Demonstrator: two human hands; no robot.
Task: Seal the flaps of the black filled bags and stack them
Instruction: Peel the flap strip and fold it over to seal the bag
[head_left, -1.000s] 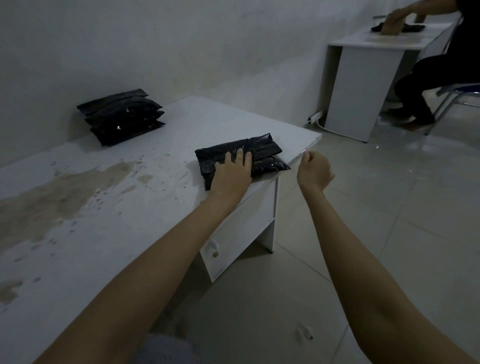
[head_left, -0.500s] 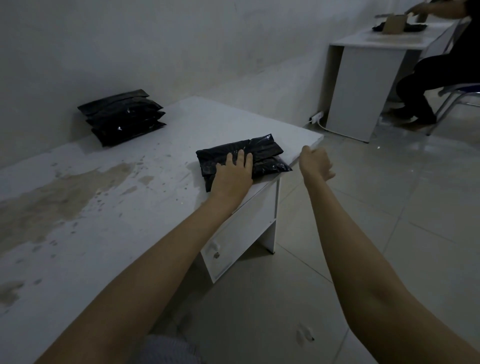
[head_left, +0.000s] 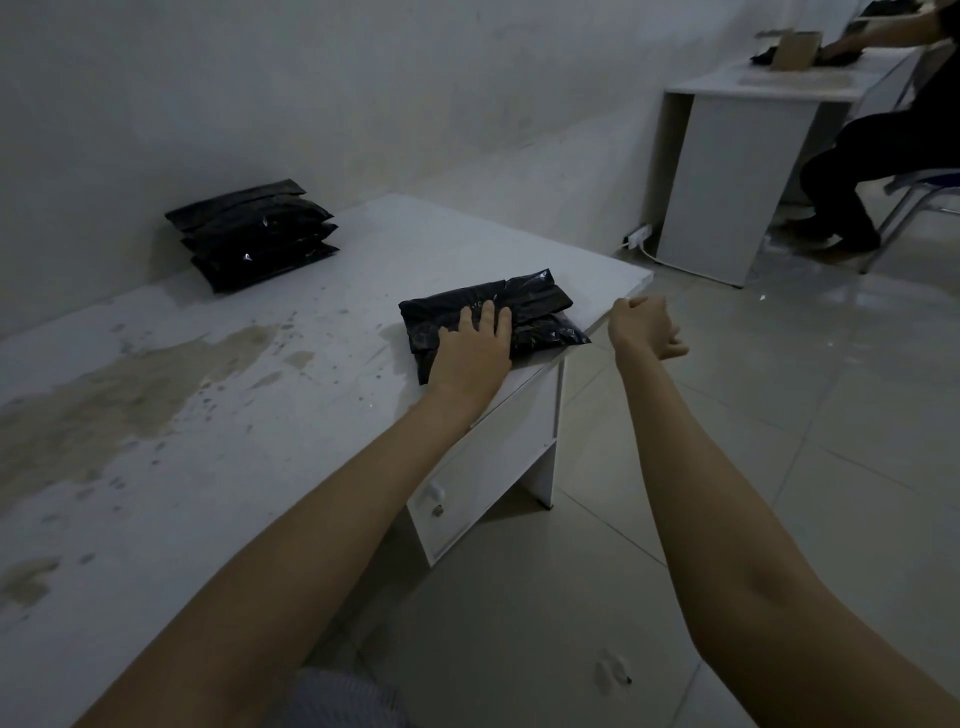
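Bags first: I see a black bag (head_left: 498, 312) lying near the right front corner of the white table (head_left: 260, 415), on top of another black bag whose end pokes out just beneath it toward the table edge. My left hand (head_left: 475, 345) lies palm down on the near part of the top bag, fingers straight and slightly spread, pressing flat on the plastic rather than curling round it. My right hand (head_left: 644, 327) hangs in the air just past the table's right edge, beside the bags but not touching them; its fingers are loosely curled with nothing in them that I can make out.

Well apart from these, at the back of the table against the wall, sits a stack of black bags (head_left: 252, 234), several high, their ends a little uneven. The tabletop shows brownish stains across its left part. Below the near corner I see a white drawer front (head_left: 488, 488) with a small knob. At the far right another person (head_left: 872, 150) sits at a second white desk (head_left: 748, 171), reaching over things on it.
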